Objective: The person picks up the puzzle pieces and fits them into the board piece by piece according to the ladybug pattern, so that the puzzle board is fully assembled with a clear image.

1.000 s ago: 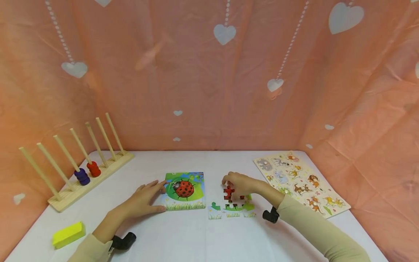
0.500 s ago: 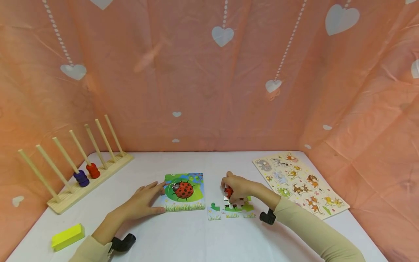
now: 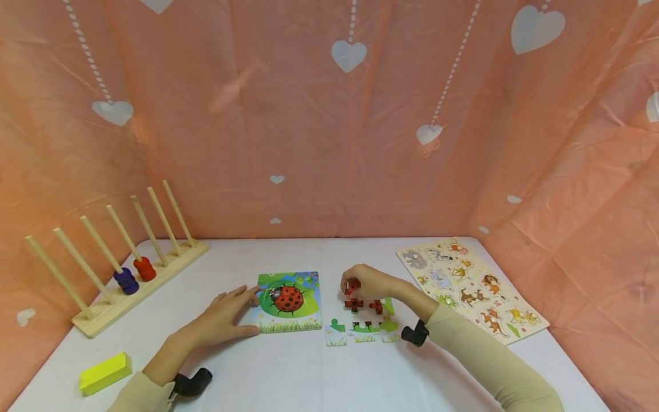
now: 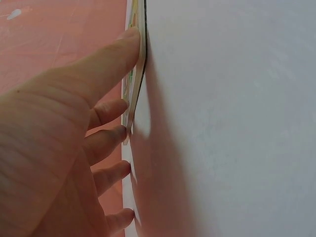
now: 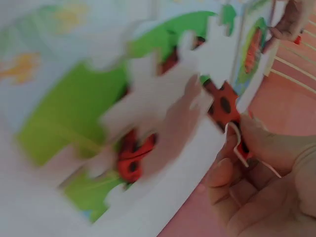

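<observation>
Pinches a red puzzle piece between thumb and curled fingers of the right hand. Holds it just beyond a second red piece lying on the white table. Cannot tell of contact or gap between pinched piece and tabletop. Spreads the left hand along the left side of a ladybug board, with fingers apart and fairly straight, touching rather than gripping. Rests the thumb at the board's edge, near the closest corner, and the forefinger farther up that side. Has a third red piece near the right hand, next to a green piece. Nearer the body, has more green pieces and, close in front, grass pieces, all right of the ladybug board. Farther right, has a pale animal board, set at an angle. At far left, has a wooden peg stand with purple rings and red rings on neighbouring pegs. Nearer, has a yellow block. Faces pink cloth with white hearts.
</observation>
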A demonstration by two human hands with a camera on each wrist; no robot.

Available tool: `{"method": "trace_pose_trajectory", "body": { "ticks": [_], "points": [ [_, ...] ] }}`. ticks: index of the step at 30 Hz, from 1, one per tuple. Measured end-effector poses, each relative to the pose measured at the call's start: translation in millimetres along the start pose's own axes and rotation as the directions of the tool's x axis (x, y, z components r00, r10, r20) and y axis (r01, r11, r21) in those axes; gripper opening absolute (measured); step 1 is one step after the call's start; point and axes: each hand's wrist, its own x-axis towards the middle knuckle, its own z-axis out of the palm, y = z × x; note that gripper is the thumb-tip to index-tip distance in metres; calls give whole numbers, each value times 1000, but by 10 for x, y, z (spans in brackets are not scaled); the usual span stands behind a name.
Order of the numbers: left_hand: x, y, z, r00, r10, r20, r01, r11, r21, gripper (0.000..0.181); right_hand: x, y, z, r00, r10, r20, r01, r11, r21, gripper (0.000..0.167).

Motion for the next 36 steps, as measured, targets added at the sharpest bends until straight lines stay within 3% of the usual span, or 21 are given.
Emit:
{"method": "trace_pose_trajectory", "body": {
  "ticks": [7,13,18,24,30,33,36],
  "points": [
    [-6,-6,0,1000,4,-7,-4,1000,-4,48,417,-150,94,996,-49,-68,55,994,98,15],
    [-3,10,3,1000,4,-11,-4,1000,-6,63,787,-402,304,998,-35,-51,41,993,114,17],
    [-9,29,13,1000,-2,-5,2,1000,-17,54,931,-574,447,997,-18,-79,19,1000,14,19],
    [-17,23,21,1000,-5,-4,5,1000,-10,46,943,-644,530,993,0,-121,-17,991,-136,26],
    [-10,8,6,1000,-3,-8,3,1000,-1,49,921,-632,601,997,8,-75,-38,912,-408,42],
    [-4,0,5,1000,-4,-7,4,1000,-1,52,914,-639,616,998,5,-57,-31,884,-467,48],
    [-2,-2,8,1000,-3,-8,3,1000,-1,54,912,-663,613,999,-4,-34,-13,876,-482,54]
  ]
}}
